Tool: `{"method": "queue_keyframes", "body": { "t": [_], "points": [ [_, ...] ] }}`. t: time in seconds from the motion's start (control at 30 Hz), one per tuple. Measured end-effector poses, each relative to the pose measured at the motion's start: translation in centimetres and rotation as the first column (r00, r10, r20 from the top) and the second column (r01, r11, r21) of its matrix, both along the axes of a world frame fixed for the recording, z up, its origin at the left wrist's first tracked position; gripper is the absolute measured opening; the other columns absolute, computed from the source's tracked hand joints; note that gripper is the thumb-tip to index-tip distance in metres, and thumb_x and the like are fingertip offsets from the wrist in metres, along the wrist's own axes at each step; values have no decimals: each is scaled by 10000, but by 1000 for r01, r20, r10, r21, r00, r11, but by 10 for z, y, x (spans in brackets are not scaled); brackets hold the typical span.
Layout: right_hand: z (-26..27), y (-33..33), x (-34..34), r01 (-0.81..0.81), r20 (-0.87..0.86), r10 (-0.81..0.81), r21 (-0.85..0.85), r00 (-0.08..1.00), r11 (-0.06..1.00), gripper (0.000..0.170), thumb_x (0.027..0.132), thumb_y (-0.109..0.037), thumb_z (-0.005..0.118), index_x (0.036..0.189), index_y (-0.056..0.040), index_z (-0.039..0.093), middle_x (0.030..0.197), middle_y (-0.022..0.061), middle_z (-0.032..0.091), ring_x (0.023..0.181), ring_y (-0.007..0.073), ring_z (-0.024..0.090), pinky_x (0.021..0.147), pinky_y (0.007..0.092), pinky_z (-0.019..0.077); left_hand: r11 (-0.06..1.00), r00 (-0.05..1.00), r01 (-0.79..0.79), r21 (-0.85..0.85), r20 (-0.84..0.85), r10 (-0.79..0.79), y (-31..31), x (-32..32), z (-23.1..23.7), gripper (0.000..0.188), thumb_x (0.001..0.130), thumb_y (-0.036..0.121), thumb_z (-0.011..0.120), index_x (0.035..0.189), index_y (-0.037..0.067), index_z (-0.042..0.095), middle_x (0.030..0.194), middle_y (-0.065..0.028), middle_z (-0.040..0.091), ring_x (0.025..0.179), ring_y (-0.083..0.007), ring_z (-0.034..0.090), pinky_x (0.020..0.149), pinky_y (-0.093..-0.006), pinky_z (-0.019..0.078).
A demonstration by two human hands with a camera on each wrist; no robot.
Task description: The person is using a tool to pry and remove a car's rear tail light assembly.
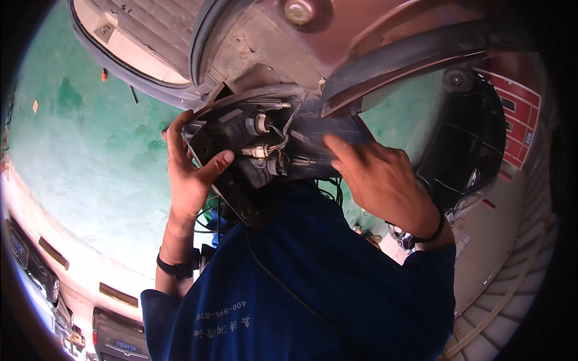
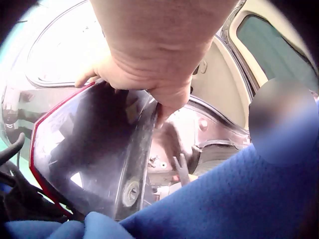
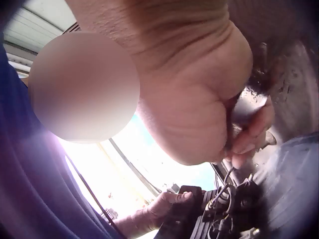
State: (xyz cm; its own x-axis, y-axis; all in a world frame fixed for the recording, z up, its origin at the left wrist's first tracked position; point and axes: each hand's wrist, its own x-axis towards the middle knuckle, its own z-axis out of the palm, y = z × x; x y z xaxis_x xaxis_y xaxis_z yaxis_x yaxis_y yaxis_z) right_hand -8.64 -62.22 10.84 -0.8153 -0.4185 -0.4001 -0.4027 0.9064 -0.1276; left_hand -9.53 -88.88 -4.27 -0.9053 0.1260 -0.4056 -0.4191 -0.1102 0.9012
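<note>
A person is holding a car's tail-light assembly (image 1: pixel 208 144) in front of a blue shirt (image 1: pixel 301 253), just beside the car's body panel (image 1: pixel 253 45), with the back of its housing facing the head camera. The left hand (image 1: pixel 188 180) is grasping the near end, its thumb lying over the housing's rim and its fingers wrapping round the far side; the left wrist view is showing the glossy, red-edged lens (image 2: pixel 84 154) below that grip. The right hand (image 1: pixel 382 180) is hovering over the housing's other end, its index finger extending and its outline blurring. The right wrist view is showing its fingertips near the wiring (image 1: pixel 284 135), but I cannot tell whether they are touching or pinching anything.

The step in hand is probably the wiring: the lamp is lying off its mount, with the white bulb socket (image 1: pixel 262 123) and the white plug connector (image 1: pixel 259 151) exposed. Whether the plug is being joined or parted, the pictures are not showing. The next move is likely calling for a steady left grip while the right fingers are pinching the connector's body, not its thin leads, and working along its axis without straining them.
</note>
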Motion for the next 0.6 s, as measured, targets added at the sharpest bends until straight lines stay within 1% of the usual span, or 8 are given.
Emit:
{"method": "queue_keyframes", "body": {
  "t": [0.03, 0.07, 0.1, 0.13, 0.2, 0.3, 0.4, 0.6],
  "points": [
    [-1, -1, -2, -77, -26, 80, 101, 996, 992, 374, 876, -179, 630, 1239, -93, 602, 731, 67, 598, 672, 212, 630, 508, 331, 505, 994, 999, -31, 103, 16, 30, 3, 2, -6, 789, 744, 7, 780, 1420, 53, 376, 1308, -127, 494, 1197, -237, 528, 1017, -352, 444],
    [-1, -2, -4, -149, -41, 160, 201, 986, 968, 406, 854, -179, 631, 1252, -103, 610, 723, 58, 592, 665, 200, 622, 499, 318, 499, 990, 999, -31, 138, 18, 29, 4, 1, -9, 771, 731, -16, 750, 1408, 55, 388, 1302, -121, 489, 1188, -233, 527, 1016, -349, 441],
    [1, -8, -8, -208, -50, 229, 267, 972, 941, 462, 799, -187, 625, 1257, -123, 635, 703, 29, 572, 679, 172, 597, 546, 299, 502, 985, 999, -33, 171, 22, 29, 4, 2, -10, 757, 718, -40, 721, 1397, 57, 401, 1296, -114, 485, 1180, -229, 527, 1014, -346, 438],
    [1, -11, -11, -236, -57, 258, 255, 964, 938, 457, 803, -188, 622, 1255, -125, 639, 707, 28, 569, 699, 177, 597, 575, 300, 502, 979, 999, -37, 202, 23, 33, 4, 2, -12, 745, 705, -63, 691, 1386, 59, 413, 1290, -108, 480, 1171, -225, 526, 1013, -343, 435],
    [-1, -17, -17, -293, -74, 316, 227, 946, 929, 446, 809, -190, 617, 1250, -128, 646, 714, 27, 565, 739, 186, 596, 632, 302, 503, 991, 999, -37, 131, -21, 40, 4, 4, -11, 727, 678, -72, 666, 1355, 59, 439, 1271, -108, 476, 1177, -225, 503, 1018, -340, 413],
    [-6, -19, -18, -312, -76, 344, 275, 936, 910, 440, 814, -189, 614, 1249, -135, 654, 752, 38, 565, 810, 206, 584, 720, 311, 484, 999, 993, -42, -6, -114, 41, 4, 7, -6, 701, 653, -64, 656, 1317, 63, 472, 1239, -113, 477, 1198, -236, 460, 1036, -341, 369],
    [-6, -20, -22, -324, -27, 342, 255, 939, 911, 425, 820, -201, 608, 1236, -136, 668, 790, 58, 563, 897, 252, 596, 751, 331, 470, 992, 983, -12, -124, -185, -12, -2, 11, -6, 706, 667, -85, 606, 1336, 76, 445, 1288, -98, 482, 1207, -213, 472, 1058, -328, 366],
    [-18, -22, -17, -311, -70, 341, 272, 937, 911, 421, 842, -215, 583, 1244, -135, 679, 822, 85, 578, 1019, 346, 606, 829, 407, 482, 942, 941, -65, -330, -335, -52, -1, 12, 9, 678, 591, -9, 643, 1252, 52, 505, 1298, -171, 443, 1269, -348, 388, 1119, -418, 273]
  ]
}}
